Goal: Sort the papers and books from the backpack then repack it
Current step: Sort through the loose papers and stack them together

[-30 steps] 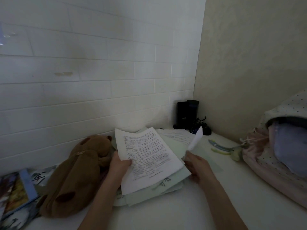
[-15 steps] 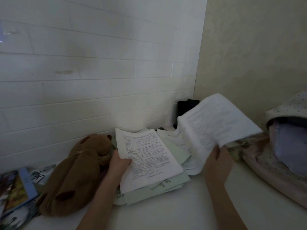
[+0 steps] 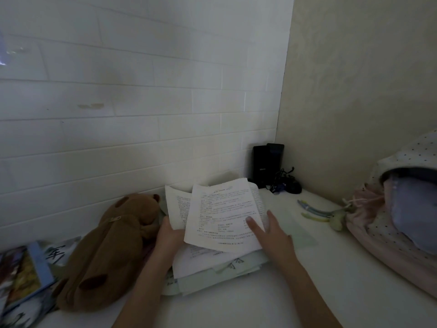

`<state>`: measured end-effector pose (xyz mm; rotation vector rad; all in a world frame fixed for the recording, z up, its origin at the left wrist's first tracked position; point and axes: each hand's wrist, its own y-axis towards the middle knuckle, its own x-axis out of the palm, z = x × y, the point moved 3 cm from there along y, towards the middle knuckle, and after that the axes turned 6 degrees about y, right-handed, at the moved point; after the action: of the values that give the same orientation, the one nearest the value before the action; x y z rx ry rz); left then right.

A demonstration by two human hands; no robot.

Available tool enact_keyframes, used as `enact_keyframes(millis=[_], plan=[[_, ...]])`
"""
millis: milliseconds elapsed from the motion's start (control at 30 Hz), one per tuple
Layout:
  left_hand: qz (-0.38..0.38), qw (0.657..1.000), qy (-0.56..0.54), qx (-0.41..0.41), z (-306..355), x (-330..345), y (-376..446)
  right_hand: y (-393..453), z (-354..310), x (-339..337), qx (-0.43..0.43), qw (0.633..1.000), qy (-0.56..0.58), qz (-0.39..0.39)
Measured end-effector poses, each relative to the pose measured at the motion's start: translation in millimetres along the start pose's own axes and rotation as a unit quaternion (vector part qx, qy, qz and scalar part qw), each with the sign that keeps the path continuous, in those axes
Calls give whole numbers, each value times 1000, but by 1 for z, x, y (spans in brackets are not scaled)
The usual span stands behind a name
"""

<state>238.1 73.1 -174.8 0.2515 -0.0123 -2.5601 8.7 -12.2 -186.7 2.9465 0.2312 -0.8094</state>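
A stack of printed white sheets (image 3: 220, 214) lies on pale green booklets (image 3: 236, 266) in the middle of the white table (image 3: 260, 301). My left hand (image 3: 169, 235) grips the left edge of the lower sheets. My right hand (image 3: 272, 230) lies with straight fingers on the top sheet, pressing its right side. The pink dotted backpack (image 3: 387, 223) stands open at the right edge, with blue fabric showing inside. Colourful books (image 3: 21, 271) lie at the far left.
A brown plush pouch (image 3: 111, 252) lies left of the papers. In the back corner stand black speakers (image 3: 268, 164) with tangled cables (image 3: 285, 182). Blue and green pens (image 3: 312, 210) and a small charm lie near the backpack. Tiled wall behind.
My right hand swung a printed sheet from the right over onto the stack and now lies flat on it. My left hand stayed on the stack's left edge.
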Motion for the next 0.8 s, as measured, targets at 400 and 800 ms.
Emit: enact_keyframes(millis=[400,800], plan=[[17,1000,0,-1,-3,1,1,-8,-6,-24,-55,931,255,257],[-12,995,88,51,-4,4,0,-15,-10,-42,-81,769,631,-59]])
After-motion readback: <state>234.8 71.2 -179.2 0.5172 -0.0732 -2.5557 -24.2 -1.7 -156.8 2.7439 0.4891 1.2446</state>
